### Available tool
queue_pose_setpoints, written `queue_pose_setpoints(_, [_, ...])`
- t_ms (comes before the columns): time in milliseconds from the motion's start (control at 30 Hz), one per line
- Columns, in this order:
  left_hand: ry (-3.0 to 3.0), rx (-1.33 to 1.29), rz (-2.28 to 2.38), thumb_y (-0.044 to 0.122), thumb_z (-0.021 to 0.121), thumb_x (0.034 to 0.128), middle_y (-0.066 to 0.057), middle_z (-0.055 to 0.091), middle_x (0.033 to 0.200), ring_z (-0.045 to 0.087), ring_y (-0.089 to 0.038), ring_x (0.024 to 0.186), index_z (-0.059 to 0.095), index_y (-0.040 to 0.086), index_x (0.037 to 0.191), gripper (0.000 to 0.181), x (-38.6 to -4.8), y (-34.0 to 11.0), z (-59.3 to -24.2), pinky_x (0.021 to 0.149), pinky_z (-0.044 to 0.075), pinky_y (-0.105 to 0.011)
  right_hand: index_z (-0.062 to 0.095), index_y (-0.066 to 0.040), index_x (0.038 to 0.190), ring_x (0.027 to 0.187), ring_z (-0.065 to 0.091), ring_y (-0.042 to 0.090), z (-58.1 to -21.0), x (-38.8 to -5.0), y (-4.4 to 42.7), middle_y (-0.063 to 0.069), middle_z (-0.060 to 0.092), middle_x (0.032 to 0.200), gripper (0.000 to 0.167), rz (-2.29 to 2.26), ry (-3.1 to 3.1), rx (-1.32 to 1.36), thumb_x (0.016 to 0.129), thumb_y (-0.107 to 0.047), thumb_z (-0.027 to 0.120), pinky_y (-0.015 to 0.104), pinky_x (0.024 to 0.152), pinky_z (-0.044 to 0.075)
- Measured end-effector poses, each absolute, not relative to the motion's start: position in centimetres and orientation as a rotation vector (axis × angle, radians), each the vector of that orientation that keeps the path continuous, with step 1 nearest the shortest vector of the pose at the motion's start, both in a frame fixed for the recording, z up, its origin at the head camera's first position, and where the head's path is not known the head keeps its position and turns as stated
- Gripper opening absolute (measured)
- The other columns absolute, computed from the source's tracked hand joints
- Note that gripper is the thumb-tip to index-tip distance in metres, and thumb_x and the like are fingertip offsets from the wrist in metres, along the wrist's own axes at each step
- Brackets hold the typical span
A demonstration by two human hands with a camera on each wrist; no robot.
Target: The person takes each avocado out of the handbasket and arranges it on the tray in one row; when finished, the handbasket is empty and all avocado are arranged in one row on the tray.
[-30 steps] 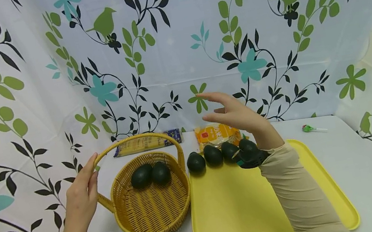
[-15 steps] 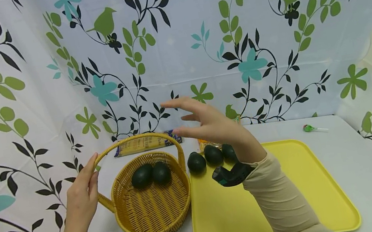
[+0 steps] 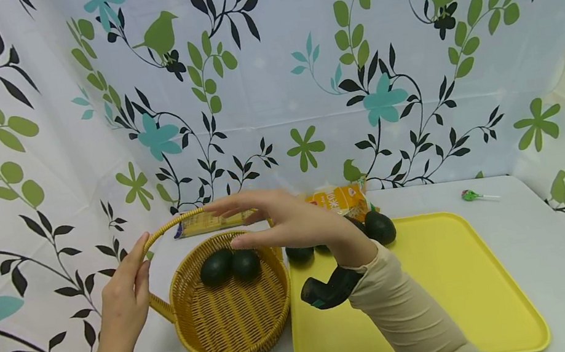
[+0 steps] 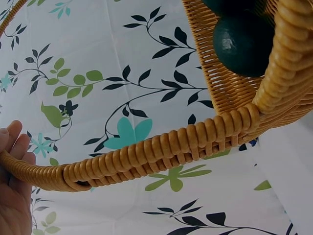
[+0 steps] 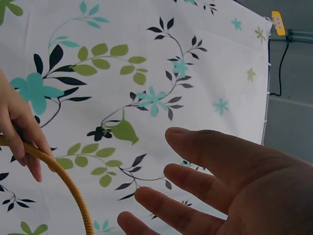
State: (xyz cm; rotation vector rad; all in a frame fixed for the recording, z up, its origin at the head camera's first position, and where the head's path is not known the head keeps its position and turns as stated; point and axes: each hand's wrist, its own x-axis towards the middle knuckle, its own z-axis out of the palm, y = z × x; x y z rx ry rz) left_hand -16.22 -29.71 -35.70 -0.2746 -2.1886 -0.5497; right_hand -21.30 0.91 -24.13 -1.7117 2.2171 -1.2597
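My left hand (image 3: 123, 296) holds the arched handle (image 3: 169, 223) of a yellow wicker basket (image 3: 234, 321) on its left side. In the left wrist view, the handle (image 4: 146, 152) runs across the palm side of the left hand (image 4: 14, 196). Two dark green avocados (image 3: 216, 268) lie in the back of the basket. Reaching over the basket's right side, my right hand (image 3: 289, 218) has its fingers extended, thumb apart and nothing held. It hides the top right of the handle. The right wrist view shows the spread right hand (image 5: 244, 191) apart from the handle (image 5: 73, 196).
A yellow tray (image 3: 448, 291) lies right of the basket. Several avocados (image 3: 380, 228) sit along its back edge, partly behind the right hand. Behind are an orange packet (image 3: 342, 198) and a long packet of noodles (image 3: 192, 225). A lollipop (image 3: 479, 195) lies at the far right.
My right hand has moved left and down from above the tray to over the basket's right side, still holding nothing. My left hand and the basket have stayed in place.
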Motion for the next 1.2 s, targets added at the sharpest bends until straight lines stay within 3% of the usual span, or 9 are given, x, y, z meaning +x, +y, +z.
queue_pose_setpoints(67, [-2.189,-0.274,-0.553,-0.010,0.057,0.0866,-0.020,0.062,0.122,0.062,-0.034,0.094,0.048,0.018,0.139,0.060,-16.2,-29.7,-35.7,0.087,0.024,0.010,0.045,-0.013,0.140,0.124,0.051,0.012,-24.5,-21.3,0.5,0.003,0.051,0.140,0.052,-1.236,2.193,-1.690,0.091,-0.017,0.062,0.026,0.100,0.047])
queue_pose_setpoints(200, [-2.192,-0.269,-0.547,-0.008,0.057,0.0877,-0.019,0.062,0.123,0.062,-0.035,0.098,0.048,0.019,0.139,0.059,-16.1,-29.8,-35.6,0.091,0.037,0.002,0.047,-0.015,0.139,0.123,0.051,0.011,-25.7,-21.7,-0.8,0.001,0.049,0.141,0.050,-1.184,2.168,-1.648,0.092,-0.021,0.061,0.022,0.097,0.047])
queue_pose_setpoints(333, [-2.199,-0.256,-0.539,-0.008,0.057,0.0877,-0.019,0.062,0.123,0.062,-0.035,0.100,0.048,0.019,0.140,0.059,-16.1,-29.8,-35.6,0.085,0.049,-0.029,0.046,-0.017,0.140,0.127,0.047,0.011,-27.6,-23.0,-2.3,0.000,0.047,0.143,0.050,-1.121,2.175,-1.587,0.093,-0.025,0.060,0.020,0.097,0.047])
queue_pose_setpoints(500, [-2.204,-0.260,-0.541,-0.010,0.058,0.0861,-0.021,0.061,0.123,0.062,-0.036,0.099,0.047,0.019,0.140,0.062,-16.1,-29.9,-35.7,0.077,0.048,-0.045,0.044,-0.020,0.141,0.133,0.043,0.014,-30.3,-25.0,-4.1,0.000,0.045,0.146,0.051,-1.025,2.230,-1.465,0.094,-0.031,0.058,0.026,0.104,0.043])
queue_pose_setpoints(633, [-2.203,-0.262,-0.544,-0.010,0.058,0.0865,-0.020,0.061,0.123,0.062,-0.035,0.098,0.047,0.019,0.140,0.062,-16.1,-29.9,-35.8,0.086,0.051,-0.019,0.043,-0.022,0.142,0.135,0.042,0.018,-32.7,-26.7,-5.3,0.001,0.044,0.147,0.051,-1.023,2.245,-1.301,0.094,-0.035,0.056,0.037,0.110,0.039])
queue_pose_setpoints(767, [-2.197,-0.266,-0.547,-0.009,0.057,0.0874,-0.019,0.062,0.122,0.062,-0.032,0.093,0.047,0.019,0.140,0.060,-16.1,-29.9,-35.9,0.084,0.026,0.008,0.040,-0.025,0.143,0.136,0.040,0.024,-34.9,-28.3,-6.3,0.003,0.042,0.148,0.053,-1.056,2.271,-1.111,0.094,-0.040,0.054,0.042,0.109,0.039])
queue_pose_setpoints(900, [-2.197,-0.267,-0.547,-0.009,0.057,0.0867,-0.020,0.062,0.122,0.062,-0.032,0.093,0.047,0.019,0.140,0.061,-16.1,-29.9,-35.9,0.085,0.025,0.009,0.040,-0.026,0.144,0.137,0.039,0.026,-36.8,-29.7,-7.2,0.005,0.040,0.149,0.052,-1.113,2.276,-0.942,0.096,-0.043,0.050,0.044,0.108,0.039])
queue_pose_setpoints(1067, [-2.194,-0.262,-0.533,-0.010,0.058,0.0855,-0.019,0.062,0.122,0.062,-0.032,0.095,0.048,0.019,0.139,0.062,-16.1,-29.9,-35.8,0.083,0.044,-0.005,0.038,-0.022,0.145,0.135,0.040,0.027,-38.4,-30.5,-8.1,0.007,0.038,0.150,0.055,-1.215,2.212,-0.795,0.096,-0.046,0.047,0.045,0.105,0.042])
queue_pose_setpoints(1200, [-2.183,-0.275,-0.536,-0.011,0.059,0.0850,-0.020,0.062,0.121,0.062,-0.032,0.093,0.049,0.018,0.139,0.062,-16.2,-29.7,-35.7,0.085,0.033,0.004,0.036,-0.019,0.146,0.137,0.038,0.026,-39.1,-30.7,-8.6,0.004,0.038,0.151,0.057,-1.214,2.228,-0.757,0.097,-0.048,0.044,0.046,0.109,0.038])
